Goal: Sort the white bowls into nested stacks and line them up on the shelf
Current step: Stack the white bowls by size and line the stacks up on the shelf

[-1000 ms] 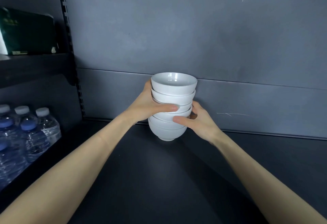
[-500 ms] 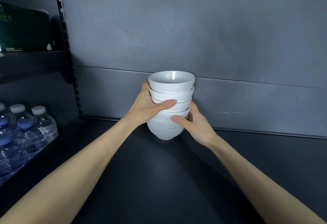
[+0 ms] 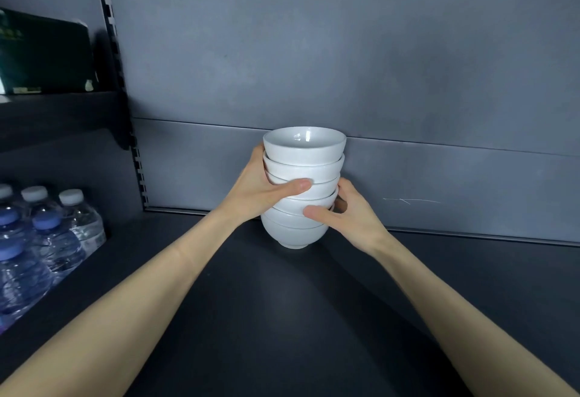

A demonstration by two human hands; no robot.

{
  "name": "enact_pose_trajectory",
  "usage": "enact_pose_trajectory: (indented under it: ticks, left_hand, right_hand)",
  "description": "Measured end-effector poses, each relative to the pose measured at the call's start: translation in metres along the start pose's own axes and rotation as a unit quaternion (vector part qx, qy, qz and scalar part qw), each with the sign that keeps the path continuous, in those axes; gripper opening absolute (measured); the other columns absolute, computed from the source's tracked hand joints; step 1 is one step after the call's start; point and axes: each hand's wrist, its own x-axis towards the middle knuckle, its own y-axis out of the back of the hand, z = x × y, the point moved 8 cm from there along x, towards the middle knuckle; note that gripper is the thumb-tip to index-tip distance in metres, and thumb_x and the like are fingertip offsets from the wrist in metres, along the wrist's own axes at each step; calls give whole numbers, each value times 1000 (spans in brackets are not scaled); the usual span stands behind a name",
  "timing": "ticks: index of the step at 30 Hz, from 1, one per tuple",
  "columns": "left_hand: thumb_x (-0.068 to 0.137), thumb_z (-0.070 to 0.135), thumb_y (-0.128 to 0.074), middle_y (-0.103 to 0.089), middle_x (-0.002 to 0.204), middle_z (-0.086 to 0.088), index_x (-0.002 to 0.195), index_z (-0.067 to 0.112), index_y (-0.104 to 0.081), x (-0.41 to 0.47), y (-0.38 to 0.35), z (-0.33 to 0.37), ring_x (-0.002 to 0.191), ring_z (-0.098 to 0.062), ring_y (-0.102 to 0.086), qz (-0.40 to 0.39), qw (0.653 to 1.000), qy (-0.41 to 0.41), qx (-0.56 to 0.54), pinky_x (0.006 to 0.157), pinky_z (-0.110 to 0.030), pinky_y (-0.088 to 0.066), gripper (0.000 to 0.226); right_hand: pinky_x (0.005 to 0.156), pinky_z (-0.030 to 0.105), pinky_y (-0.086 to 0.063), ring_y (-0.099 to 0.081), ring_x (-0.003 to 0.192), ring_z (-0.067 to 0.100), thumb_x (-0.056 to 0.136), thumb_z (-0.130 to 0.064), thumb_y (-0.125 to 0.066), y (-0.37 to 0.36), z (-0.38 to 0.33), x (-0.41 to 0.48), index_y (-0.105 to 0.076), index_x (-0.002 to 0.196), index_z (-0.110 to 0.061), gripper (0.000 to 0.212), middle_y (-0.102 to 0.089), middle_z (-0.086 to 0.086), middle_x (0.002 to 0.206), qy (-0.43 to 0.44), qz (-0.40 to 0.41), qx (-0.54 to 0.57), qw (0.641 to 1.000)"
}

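While both hands are on the load, treat it as one unit.

Head view: a stack of white bowls (image 3: 303,167), about six nested, stands upright near the middle of the dark shelf (image 3: 282,318), at its far edge and close to the grey back panel (image 3: 345,67). The foot of the lowest bowl appears to rest on the shelf surface; a slight gap cannot be ruled out. The upper bowls sit slightly off-centre from the lower ones.

The left hand (image 3: 257,191) grips the left side of the stack at mid-height, with the thumb laid across the near face and the fingers hidden behind. The right hand (image 3: 348,217) grips the right side lower down, with the thumb on the near face and the fingers curled round the far side. Both hands are clamped on the stack.

Handling: the bowls look like glazed ceramic, so expect them to be rigid, smooth, brittle and fairly heavy together. Nested bowls can slide or tip. The best hold is likely low on opposite sides, or under the bottom bowl with one hand steadying the upper rims. Set down gently, clear of the back panel.

Water bottles (image 3: 47,239) stand at the near left, well apart from the stack. A dark green box (image 3: 44,54) sits on a higher shelf at the far left.
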Motion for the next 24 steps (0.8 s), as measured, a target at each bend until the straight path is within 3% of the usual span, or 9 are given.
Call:
enact_pose_trajectory:
  ticks: [4,8,16,22,24]
  left_hand:
    - [60,39,-83,-55,125,18,130,26,-38,0,-1,2,110,11,-54,-4,1000,4,3,85,-8,-47,85]
    - [60,39,-82,-54,124,18,130,28,-37,0,-1,2,111,11,-52,-3,1000,8,7,82,-6,-47,84]
    - [60,37,-82,-56,125,14,131,25,-40,0,1,5,112,9,-54,-2,1000,6,8,82,-4,-46,84]
    - [57,43,-84,-58,127,12,133,23,-41,-1,0,4,113,4,-56,-2,1000,11,4,86,-13,-48,90]
    - [58,42,-84,-58,126,12,133,23,-41,-1,0,5,112,5,-56,-2,1000,11,7,84,-9,-48,89]
  right_hand:
    - [94,30,-51,-57,115,1,54,-35,-90,-4,5,-2,-34,141,-30,104,-57,-21,126,-12,-22,-5,1000]
    - [93,30,-52,-60,110,2,58,-22,-92,-1,5,-1,-38,139,-29,97,-62,-16,122,-9,-4,-10,1000]
    - [93,35,-53,-64,105,5,48,-32,-91,2,0,1,-46,134,-29,97,-68,-14,116,-5,-4,-22,1000]
    - [92,34,-54,-66,102,5,56,-20,-91,5,-7,-1,-53,128,-32,82,-70,-17,109,8,-9,-36,999]
    - [91,33,-54,-65,102,4,57,-19,-91,5,-8,-1,-53,126,-35,80,-69,-18,109,10,-13,-41,999]
